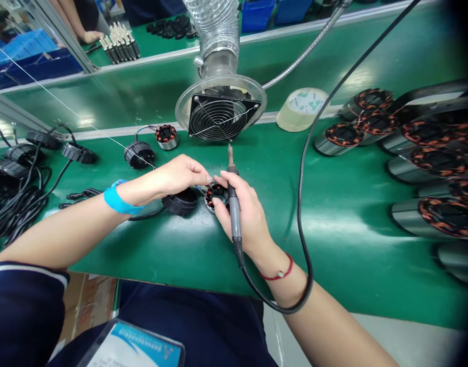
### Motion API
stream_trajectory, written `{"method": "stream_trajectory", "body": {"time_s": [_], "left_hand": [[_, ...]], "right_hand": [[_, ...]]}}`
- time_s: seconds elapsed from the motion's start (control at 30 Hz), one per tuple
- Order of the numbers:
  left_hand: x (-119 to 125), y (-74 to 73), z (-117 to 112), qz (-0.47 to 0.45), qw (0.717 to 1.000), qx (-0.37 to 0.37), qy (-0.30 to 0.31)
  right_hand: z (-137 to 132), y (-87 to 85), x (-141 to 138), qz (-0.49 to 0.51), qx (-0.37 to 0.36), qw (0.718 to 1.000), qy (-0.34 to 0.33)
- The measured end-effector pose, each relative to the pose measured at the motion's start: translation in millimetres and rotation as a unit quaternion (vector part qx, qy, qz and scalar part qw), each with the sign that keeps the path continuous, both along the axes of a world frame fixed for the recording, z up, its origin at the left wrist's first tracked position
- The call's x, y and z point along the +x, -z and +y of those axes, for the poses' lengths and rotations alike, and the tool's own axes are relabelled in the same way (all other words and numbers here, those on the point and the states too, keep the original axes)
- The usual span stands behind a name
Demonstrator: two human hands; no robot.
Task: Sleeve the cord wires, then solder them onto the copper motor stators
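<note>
My right hand grips a soldering iron with its tip pointing away from me. Its thumb and fingertips also reach over a small motor stator with copper windings, on the bench. Thumb and forefinger of my left hand are pinched together just above that stator, close to my right fingertips; what they hold is too small to make out. A thin pale wire runs from the upper left down to my left hand. Below this hand lies a round black cap with a cable.
A fume extractor fan hangs ahead of my hands. Another stator wired to a black cap stands left of it. Black cables pile at left. Tape and several larger stators stand right. A person's hand shows behind.
</note>
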State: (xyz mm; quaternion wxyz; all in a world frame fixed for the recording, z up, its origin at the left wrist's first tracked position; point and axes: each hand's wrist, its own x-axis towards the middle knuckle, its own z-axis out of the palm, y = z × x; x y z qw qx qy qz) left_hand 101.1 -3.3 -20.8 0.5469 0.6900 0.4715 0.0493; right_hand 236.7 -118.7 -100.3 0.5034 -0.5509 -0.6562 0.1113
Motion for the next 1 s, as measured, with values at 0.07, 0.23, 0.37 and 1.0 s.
{"method": "stream_trajectory", "body": {"time_s": [0.07, 0.23, 0.37, 1.0], "left_hand": [[-1, -2.5, 0, 0.020, 1.000, -0.003, 0.011], [-15, -8.0, 5, 0.029, 0.995, -0.084, 0.042], [-20, -5.7, 7, 0.043, 0.984, -0.102, 0.140], [-70, 7.9, 57, 0.176, 0.940, 0.282, -0.075]], "right_hand": [[1, 0.6, -2, -0.010, 0.008, 1.000, 0.002], [3, 0.4, -7, -0.050, -0.004, 0.999, 0.021], [6, 1.7, -9, -0.021, 0.007, 0.999, 0.024], [-12, -4.5, 23, 0.091, -0.049, 0.987, 0.120]]}}
